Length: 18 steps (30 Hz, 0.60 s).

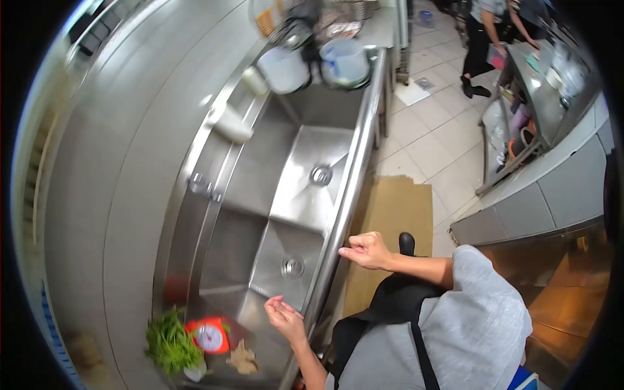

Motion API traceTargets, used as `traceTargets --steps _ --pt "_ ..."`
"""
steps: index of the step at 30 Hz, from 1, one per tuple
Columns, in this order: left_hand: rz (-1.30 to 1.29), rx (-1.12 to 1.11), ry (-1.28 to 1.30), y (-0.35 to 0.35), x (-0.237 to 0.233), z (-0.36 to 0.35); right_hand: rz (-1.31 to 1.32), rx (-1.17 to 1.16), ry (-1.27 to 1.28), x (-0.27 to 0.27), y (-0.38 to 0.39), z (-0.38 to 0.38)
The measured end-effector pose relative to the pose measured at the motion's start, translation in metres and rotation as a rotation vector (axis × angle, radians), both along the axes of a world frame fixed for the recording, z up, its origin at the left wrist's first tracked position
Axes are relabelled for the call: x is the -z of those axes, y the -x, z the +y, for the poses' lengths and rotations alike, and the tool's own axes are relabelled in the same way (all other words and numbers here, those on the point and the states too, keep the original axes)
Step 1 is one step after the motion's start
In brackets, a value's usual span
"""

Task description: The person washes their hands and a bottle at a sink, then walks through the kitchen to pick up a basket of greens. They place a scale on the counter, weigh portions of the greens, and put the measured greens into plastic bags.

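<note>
My left hand [284, 318] is over the near edge of the steel sink [339, 224], its fingers curled together and nothing visible in them. Farther right, my right hand [367, 251] is held in a loose fist beside the sink's front rim, above the floor, with no object showing. Below the left hand's side of the sink, on the steel surface, lie leafy greens [170, 341], an orange-red dial scale [209, 337] and a pale brown, irregular piece [242, 357]. The basin nearest my left hand shows a round drain [292, 267].
Two white buckets [283, 69] [345, 62] stand at the sink's far end. Faucets [205, 186] line the back ledge. Cardboard [390, 214] covers part of the tiled floor. Another person [484, 39] stands by a steel table [543, 91] at the upper right.
</note>
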<state>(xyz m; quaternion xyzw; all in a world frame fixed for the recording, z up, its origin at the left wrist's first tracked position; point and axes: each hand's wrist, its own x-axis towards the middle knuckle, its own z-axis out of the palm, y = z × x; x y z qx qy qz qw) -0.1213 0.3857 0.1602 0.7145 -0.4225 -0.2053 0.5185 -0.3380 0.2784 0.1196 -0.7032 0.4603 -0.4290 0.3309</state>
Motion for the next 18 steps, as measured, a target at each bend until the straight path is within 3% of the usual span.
traceTargets --steps 4,5,6,9,11,16,18 --pt "0.159 0.228 0.116 0.117 0.027 -0.109 -0.106 0.215 -0.102 0.029 0.113 -0.061" --pt "0.068 0.282 0.145 0.154 0.028 -0.136 -0.149 0.259 -0.11 0.032 0.138 -0.071" --pt "0.135 0.384 0.055 0.182 0.031 -0.157 -0.143 0.311 -0.105 0.033 0.161 -0.083" --pt "0.062 0.599 0.025 0.262 0.036 -0.22 -0.137 0.468 0.009 0.03 0.228 -0.119" --pt "-0.033 0.889 -0.067 0.296 0.059 -0.264 -0.095 0.6 -0.035 0.032 0.272 -0.138" --pt "-0.314 1.146 0.045 0.389 0.062 -0.356 0.015 0.937 -0.039 0.082 0.388 -0.189" --pt "-0.233 1.201 -0.092 0.42 0.066 -0.389 -0.024 0.977 -0.268 0.101 0.451 -0.202"
